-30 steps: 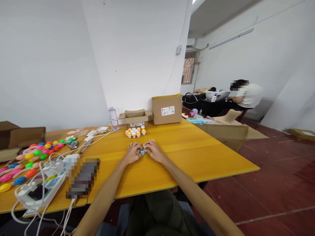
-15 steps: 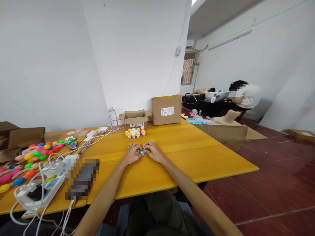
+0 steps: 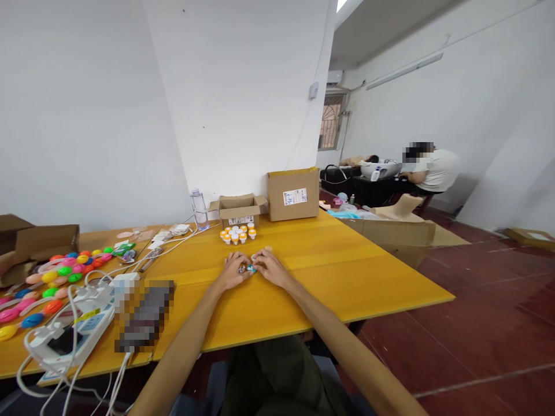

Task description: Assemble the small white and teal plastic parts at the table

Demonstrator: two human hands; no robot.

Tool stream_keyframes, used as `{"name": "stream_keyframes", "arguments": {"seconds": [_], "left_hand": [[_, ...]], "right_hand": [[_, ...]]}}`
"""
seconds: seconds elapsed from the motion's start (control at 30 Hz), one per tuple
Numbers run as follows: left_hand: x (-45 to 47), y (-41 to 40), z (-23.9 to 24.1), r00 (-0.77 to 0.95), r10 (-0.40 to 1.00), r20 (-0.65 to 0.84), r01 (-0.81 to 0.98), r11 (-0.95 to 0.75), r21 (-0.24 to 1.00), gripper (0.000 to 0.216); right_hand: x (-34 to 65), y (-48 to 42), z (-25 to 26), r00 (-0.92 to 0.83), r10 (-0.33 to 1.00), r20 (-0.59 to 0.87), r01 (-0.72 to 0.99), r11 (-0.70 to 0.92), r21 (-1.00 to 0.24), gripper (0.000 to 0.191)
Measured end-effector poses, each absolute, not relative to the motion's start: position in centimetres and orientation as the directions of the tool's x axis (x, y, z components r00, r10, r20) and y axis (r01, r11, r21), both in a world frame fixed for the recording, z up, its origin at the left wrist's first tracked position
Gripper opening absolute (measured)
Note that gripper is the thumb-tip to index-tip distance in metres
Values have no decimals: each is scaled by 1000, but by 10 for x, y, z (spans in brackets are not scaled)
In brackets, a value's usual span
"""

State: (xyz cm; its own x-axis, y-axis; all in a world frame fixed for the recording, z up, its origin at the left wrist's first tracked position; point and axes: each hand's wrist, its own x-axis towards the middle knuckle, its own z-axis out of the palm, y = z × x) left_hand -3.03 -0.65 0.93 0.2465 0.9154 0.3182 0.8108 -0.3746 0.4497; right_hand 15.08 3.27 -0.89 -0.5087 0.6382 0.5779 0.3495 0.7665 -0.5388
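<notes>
Both my hands rest together on the yellow table. My left hand has its fingers curled around a small metallic piece that I cannot name. My right hand pinches a small teal and white part right beside it, the fingertips of both hands touching. Just beyond them stands a cluster of small white pots with orange lids.
Two cardboard boxes and a water bottle stand at the table's far edge. A white power strip with cables and colourful plastic pieces lie at left. A seated person works far right.
</notes>
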Motion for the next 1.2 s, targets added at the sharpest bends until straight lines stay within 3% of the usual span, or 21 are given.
{"name": "stream_keyframes", "arguments": {"seconds": [1.0,1.2], "left_hand": [[-29,-9,14,251,916,314,803,-378,461,16],[-29,-9,13,248,916,315,799,-377,468,15]], "right_hand": [[151,26,-7,-535,608,586,402,794,-456,16],[152,26,-6,-453,608,651,413,791,-451,20]]}}
